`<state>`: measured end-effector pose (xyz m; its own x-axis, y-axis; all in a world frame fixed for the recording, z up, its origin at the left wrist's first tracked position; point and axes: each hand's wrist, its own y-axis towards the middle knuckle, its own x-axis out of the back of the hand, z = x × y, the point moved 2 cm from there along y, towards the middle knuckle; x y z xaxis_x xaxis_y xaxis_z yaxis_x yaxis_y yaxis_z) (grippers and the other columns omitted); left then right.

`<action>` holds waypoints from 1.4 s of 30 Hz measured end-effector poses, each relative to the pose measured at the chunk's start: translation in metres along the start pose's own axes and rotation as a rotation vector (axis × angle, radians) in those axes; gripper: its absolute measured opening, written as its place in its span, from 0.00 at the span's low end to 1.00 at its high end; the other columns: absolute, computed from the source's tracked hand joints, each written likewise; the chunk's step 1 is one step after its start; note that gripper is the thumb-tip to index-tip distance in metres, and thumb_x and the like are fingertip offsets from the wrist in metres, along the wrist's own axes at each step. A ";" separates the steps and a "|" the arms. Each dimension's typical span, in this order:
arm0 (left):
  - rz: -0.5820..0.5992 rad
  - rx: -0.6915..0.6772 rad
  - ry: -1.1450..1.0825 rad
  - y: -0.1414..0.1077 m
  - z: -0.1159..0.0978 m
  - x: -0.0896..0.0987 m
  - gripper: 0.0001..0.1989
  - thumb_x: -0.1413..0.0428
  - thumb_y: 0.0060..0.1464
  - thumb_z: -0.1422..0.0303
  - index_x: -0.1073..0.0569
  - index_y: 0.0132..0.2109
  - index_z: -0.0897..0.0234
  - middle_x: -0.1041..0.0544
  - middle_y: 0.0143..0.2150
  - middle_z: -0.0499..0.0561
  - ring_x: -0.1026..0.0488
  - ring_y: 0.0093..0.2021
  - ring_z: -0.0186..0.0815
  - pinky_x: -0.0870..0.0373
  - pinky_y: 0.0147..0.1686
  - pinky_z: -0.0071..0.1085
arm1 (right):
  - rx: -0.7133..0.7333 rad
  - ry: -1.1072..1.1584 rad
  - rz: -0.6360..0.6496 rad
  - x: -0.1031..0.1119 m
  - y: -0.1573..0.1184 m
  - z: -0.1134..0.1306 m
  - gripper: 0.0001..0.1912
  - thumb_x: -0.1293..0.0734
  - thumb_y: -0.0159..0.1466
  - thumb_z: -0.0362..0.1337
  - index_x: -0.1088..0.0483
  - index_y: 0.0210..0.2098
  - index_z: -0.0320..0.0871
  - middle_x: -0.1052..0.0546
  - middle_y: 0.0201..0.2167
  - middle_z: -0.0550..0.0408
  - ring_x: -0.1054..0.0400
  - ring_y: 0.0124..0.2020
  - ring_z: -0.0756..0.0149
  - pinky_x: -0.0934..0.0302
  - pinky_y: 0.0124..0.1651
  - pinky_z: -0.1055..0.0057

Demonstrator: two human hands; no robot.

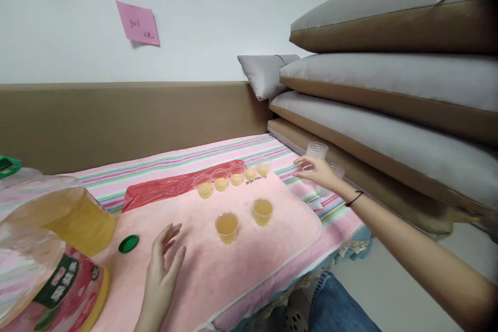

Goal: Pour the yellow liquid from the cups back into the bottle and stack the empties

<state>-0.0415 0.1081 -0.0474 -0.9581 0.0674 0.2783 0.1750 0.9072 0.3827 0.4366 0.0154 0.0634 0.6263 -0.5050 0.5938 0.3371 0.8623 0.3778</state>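
Note:
My left hand (pixel 161 264) hovers over the pink mat (pixel 202 290), fingers apart and holding nothing, just right of a green cap (pixel 128 243). My right hand (pixel 317 171) reaches to the mat's far right, beside clear empty cups (pixel 317 150); its fingers are apart with nothing visible between them. Two cups of yellow drink, one (pixel 226 227) nearer and one (pixel 262 211) to its right, stand mid-mat. Behind them several part-filled cups (pixel 221 180) form a row. A large labelled bottle (pixel 66 285) of yellow drink is at the lower left.
Another big bottle (pixel 78 218) lies behind the labelled one. A red plastic bag (pixel 155 192) is beneath the mat's far edge. Stacked grey cushions (pixel 389 78) rise at the right. The striped cloth (pixel 187 158) reaches a brown padded board (pixel 128 124).

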 end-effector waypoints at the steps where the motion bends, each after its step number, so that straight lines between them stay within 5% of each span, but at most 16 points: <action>1: -0.001 0.007 0.001 -0.001 -0.002 0.000 0.29 0.45 0.56 0.52 0.39 0.60 0.58 0.30 0.60 0.59 0.32 0.60 0.50 0.35 0.58 0.52 | -0.009 0.038 0.005 -0.022 0.002 -0.003 0.22 0.25 0.49 0.50 0.27 0.37 0.45 0.23 0.45 0.49 0.27 0.44 0.54 0.33 0.53 0.53; 5: -0.054 0.040 -0.011 -0.007 -0.009 -0.001 0.29 0.44 0.55 0.51 0.38 0.59 0.58 0.29 0.58 0.59 0.31 0.59 0.49 0.35 0.57 0.51 | -0.113 0.163 -0.038 -0.100 0.019 -0.034 0.32 0.27 0.51 0.54 0.31 0.50 0.43 0.26 0.53 0.43 0.27 0.48 0.54 0.33 0.53 0.52; 8: -0.118 0.082 -0.035 -0.009 -0.011 0.000 0.28 0.45 0.55 0.50 0.36 0.59 0.58 0.28 0.58 0.58 0.31 0.58 0.48 0.36 0.58 0.50 | -0.203 0.218 -0.079 -0.140 0.040 -0.061 0.41 0.27 0.49 0.57 0.36 0.56 0.44 0.27 0.54 0.40 0.29 0.53 0.49 0.34 0.55 0.48; 16: -0.076 0.209 -0.051 0.007 0.017 -0.007 0.28 0.40 0.51 0.51 0.33 0.56 0.58 0.27 0.58 0.59 0.30 0.59 0.49 0.34 0.59 0.50 | -0.219 0.365 -0.117 -0.184 0.078 -0.092 0.43 0.28 0.47 0.59 0.40 0.57 0.49 0.28 0.55 0.43 0.34 0.59 0.45 0.36 0.58 0.45; 24: -0.105 0.253 -0.112 0.093 0.046 -0.058 0.31 0.33 0.42 0.56 0.33 0.51 0.62 0.29 0.58 0.64 0.29 0.58 0.48 0.34 0.58 0.50 | -0.202 0.468 -0.190 -0.194 0.080 -0.100 0.42 0.27 0.46 0.61 0.38 0.52 0.46 0.27 0.54 0.40 0.32 0.57 0.49 0.37 0.60 0.49; 27: -0.037 0.209 -0.153 0.118 0.052 -0.078 0.35 0.31 0.39 0.63 0.35 0.54 0.63 0.31 0.59 0.64 0.33 0.61 0.47 0.42 0.63 0.51 | -0.209 0.489 -0.245 -0.185 0.080 -0.099 0.43 0.27 0.45 0.62 0.38 0.52 0.45 0.28 0.55 0.38 0.32 0.57 0.49 0.38 0.61 0.50; 31: 0.035 0.152 -0.262 0.136 0.062 -0.090 0.37 0.30 0.36 0.66 0.35 0.54 0.63 0.30 0.59 0.62 0.32 0.61 0.45 0.39 0.62 0.46 | -0.192 0.514 -0.291 -0.165 0.081 -0.089 0.42 0.25 0.44 0.60 0.36 0.51 0.44 0.27 0.54 0.39 0.32 0.57 0.48 0.40 0.62 0.49; 37: 0.043 0.159 -0.301 0.151 0.067 -0.089 0.34 0.29 0.32 0.66 0.33 0.49 0.62 0.27 0.56 0.61 0.30 0.59 0.47 0.34 0.58 0.46 | -0.112 0.556 -0.233 -0.145 0.082 -0.036 0.38 0.22 0.45 0.53 0.33 0.51 0.45 0.25 0.50 0.44 0.29 0.53 0.50 0.36 0.58 0.52; 42: 0.005 0.164 -0.254 0.151 0.056 -0.080 0.31 0.31 0.35 0.66 0.33 0.47 0.62 0.26 0.53 0.60 0.27 0.54 0.46 0.30 0.53 0.44 | -0.047 0.617 -0.129 -0.151 0.078 0.023 0.34 0.22 0.46 0.50 0.31 0.49 0.46 0.24 0.49 0.46 0.29 0.52 0.53 0.35 0.57 0.54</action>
<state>0.0488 0.2627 -0.0608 -0.9869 0.1556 0.0427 0.1612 0.9600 0.2288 0.3524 0.1584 0.0192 0.8642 -0.5028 0.0211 0.4584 0.8037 0.3793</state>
